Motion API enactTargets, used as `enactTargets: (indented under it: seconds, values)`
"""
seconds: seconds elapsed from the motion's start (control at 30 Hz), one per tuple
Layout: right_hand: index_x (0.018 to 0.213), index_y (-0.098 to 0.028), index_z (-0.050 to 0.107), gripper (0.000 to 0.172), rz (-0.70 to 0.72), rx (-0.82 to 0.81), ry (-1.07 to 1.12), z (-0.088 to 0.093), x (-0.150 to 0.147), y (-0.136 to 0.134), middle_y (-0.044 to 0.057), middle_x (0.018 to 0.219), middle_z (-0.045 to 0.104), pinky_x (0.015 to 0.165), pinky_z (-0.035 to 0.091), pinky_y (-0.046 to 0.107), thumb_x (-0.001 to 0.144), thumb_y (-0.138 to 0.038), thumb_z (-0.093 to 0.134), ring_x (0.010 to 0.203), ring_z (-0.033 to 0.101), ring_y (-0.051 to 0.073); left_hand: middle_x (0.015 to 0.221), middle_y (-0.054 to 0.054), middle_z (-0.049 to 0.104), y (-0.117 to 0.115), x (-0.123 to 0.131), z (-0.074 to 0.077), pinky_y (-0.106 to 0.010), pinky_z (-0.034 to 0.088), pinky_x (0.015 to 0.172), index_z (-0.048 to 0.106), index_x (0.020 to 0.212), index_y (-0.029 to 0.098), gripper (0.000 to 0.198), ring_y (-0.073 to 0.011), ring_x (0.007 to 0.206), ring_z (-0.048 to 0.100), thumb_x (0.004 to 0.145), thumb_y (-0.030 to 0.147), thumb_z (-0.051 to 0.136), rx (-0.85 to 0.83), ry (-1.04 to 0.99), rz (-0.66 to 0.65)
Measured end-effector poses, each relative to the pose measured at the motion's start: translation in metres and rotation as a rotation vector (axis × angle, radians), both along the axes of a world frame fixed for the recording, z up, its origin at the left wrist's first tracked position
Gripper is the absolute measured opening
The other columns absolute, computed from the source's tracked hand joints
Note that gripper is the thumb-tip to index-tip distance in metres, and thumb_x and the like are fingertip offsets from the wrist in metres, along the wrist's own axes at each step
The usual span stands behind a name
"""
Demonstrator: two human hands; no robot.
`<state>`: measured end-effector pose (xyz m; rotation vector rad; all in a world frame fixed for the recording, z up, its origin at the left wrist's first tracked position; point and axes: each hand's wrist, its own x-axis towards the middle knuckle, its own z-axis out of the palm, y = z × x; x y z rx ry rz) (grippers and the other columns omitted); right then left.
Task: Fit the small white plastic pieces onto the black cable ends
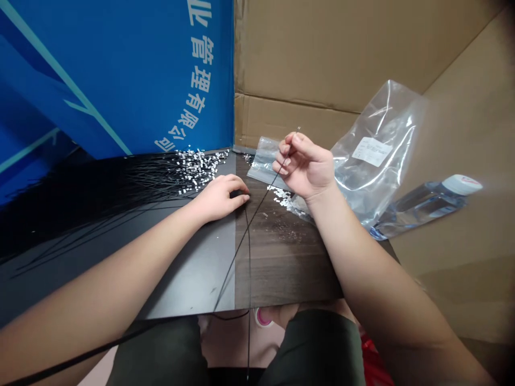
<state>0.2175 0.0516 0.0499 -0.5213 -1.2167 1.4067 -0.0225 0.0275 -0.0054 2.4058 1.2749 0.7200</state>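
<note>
My right hand (308, 166) is raised above the table, with thumb and fingers pinched on a thin black wire (263, 201). The wire's small, clear-looking tip (298, 128) sticks up past my fingertips, and its length slants down to the table's front edge. My left hand (225, 197) rests low over the table, thumb and index finger drawn together. A second black wire (249, 252) hangs from these fingertips over the front edge; its end is hidden there. Just behind my left hand lies a bundle of black wires (148, 174) with white tags (199, 166) at their ends.
Small white pieces (281, 198) are scattered by a zip bag (265, 166). A large clear plastic bag (374, 155) with a label and a water bottle (426, 206) are at right. Cardboard (298, 53) and a blue printed panel (120, 64) stand behind the table (289, 262).
</note>
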Motion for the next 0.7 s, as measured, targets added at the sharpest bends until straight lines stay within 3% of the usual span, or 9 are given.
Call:
enactTargets:
  seconds: [0.13, 0.27, 0.37, 0.5, 0.7]
  values:
    - [0.093, -0.025, 0.066, 0.033, 0.052, -0.012, -0.003, 0.008, 0.005, -0.006, -0.001, 0.075, 0.060, 0.054, 0.041, 0.029, 0.086, -0.053, 0.081, 0.063, 0.053, 0.013, 0.130, -0.005, 0.075, -0.001, 0.002, -0.006, -0.052, 0.040, 0.109, 0.079, 0.113, 0.029, 0.026, -0.0317, 0.123, 0.064, 0.097, 0.045, 0.066, 0.053, 0.150, 0.081]
    - [0.092, -0.024, 0.067, 0.029, 0.067, -0.032, 0.005, 0.012, 0.004, -0.005, -0.001, 0.076, 0.058, 0.055, 0.039, 0.030, 0.086, -0.049, 0.082, 0.065, 0.053, 0.013, 0.124, -0.006, 0.077, 0.000, 0.011, -0.004, -0.050, 0.039, 0.103, 0.079, 0.106, 0.025, 0.020, -0.0315, 0.118, 0.065, 0.100, 0.034, 0.062, 0.168, 0.171, 0.217]
    - [0.088, -0.023, 0.066, 0.025, 0.081, -0.060, 0.023, 0.010, 0.005, -0.005, 0.000, 0.077, 0.058, 0.056, 0.038, 0.030, 0.084, -0.042, 0.082, 0.065, 0.051, 0.013, 0.113, -0.009, 0.077, 0.007, 0.023, 0.005, -0.048, 0.043, 0.096, 0.079, 0.100, 0.023, 0.022, -0.0314, 0.109, 0.065, 0.100, 0.037, 0.061, 0.176, 0.184, 0.260]
    - [0.085, -0.023, 0.064, 0.026, 0.098, -0.112, 0.059, 0.000, 0.007, -0.007, -0.001, 0.076, 0.058, 0.055, 0.038, 0.029, 0.082, -0.040, 0.083, 0.062, 0.046, 0.012, 0.103, -0.007, 0.077, 0.025, 0.045, 0.011, -0.043, 0.046, 0.091, 0.078, 0.096, 0.023, 0.014, -0.0274, 0.100, 0.066, 0.096, 0.031, 0.066, 0.107, 0.208, 0.094]
    - [0.087, -0.023, 0.063, 0.028, 0.094, -0.116, 0.134, -0.012, 0.005, -0.004, -0.002, 0.075, 0.059, 0.053, 0.040, 0.029, 0.083, -0.041, 0.084, 0.061, 0.047, 0.012, 0.117, -0.007, 0.073, 0.038, 0.059, -0.005, -0.043, 0.046, 0.096, 0.073, 0.112, 0.024, 0.021, -0.0271, 0.111, 0.064, 0.097, 0.023, 0.059, 0.138, 0.164, -0.028]
